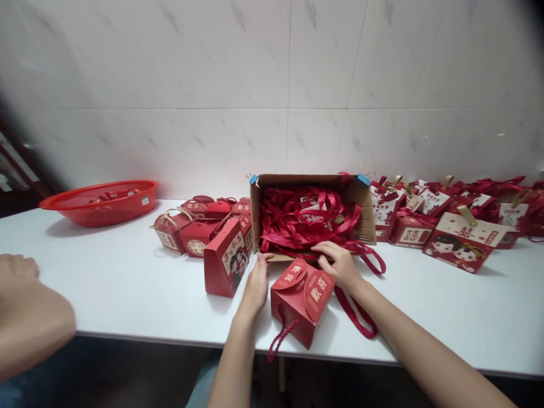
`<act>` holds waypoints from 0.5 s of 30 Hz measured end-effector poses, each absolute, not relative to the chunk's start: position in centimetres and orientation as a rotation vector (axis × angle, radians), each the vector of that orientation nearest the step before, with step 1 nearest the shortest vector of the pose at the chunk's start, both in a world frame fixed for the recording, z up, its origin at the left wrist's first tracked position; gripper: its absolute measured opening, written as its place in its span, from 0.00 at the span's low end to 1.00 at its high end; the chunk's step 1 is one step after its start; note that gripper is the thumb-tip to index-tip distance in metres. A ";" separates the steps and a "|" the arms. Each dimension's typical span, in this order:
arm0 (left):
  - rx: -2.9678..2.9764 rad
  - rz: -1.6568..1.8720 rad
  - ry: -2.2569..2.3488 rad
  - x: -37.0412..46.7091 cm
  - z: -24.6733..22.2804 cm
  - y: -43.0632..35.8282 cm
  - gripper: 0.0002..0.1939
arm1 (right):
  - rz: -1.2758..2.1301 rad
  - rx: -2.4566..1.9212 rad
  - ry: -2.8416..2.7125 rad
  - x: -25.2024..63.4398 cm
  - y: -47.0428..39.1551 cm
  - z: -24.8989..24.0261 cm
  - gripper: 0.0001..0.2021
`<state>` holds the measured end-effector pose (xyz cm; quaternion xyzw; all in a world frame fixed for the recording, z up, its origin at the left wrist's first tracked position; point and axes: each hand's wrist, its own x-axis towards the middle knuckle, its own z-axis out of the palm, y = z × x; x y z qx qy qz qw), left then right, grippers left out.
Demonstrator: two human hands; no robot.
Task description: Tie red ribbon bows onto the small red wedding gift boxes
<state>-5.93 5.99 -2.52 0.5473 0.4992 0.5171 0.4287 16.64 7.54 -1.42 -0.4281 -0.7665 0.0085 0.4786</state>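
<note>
A cardboard box (368,218) lies with its open side toward me, full of tangled red ribbons (293,226). My left hand (257,286) is upright at the box's front left corner, its fingers stretched out and the tips by the cardboard edge. At the front of the ribbons, my right hand (339,265) has its fingers bent around red ribbon, with a long loop hanging past the wrist onto the table. Between my forearms stands a red gift box (300,303) with rounded lid flaps and a twisted cord handle, near the table edge.
Several red gift boxes (199,231) cluster left of the cardboard box, with a taller box (225,262) in front. Many ribboned boxes (463,241) fill the right. A red plastic basket (104,212) sits far left on the white table (140,294). Another person's arm (32,317) rests at the left.
</note>
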 end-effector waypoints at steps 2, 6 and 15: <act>1.391 1.286 1.276 -6.0 -2.6 6.0 0.36 | -0.020 -1.057 -1.784 16.8 7.9 0.2 0.12; 1.403 1.293 1.257 -6.1 -2.7 6.1 0.35 | -0.207 -1.133 -1.586 16.8 10.1 4.5 0.10; 1.313 1.365 1.176 -5.7 -2.7 6.1 0.33 | 0.007 -1.529 -1.210 22.9 14.1 8.7 0.17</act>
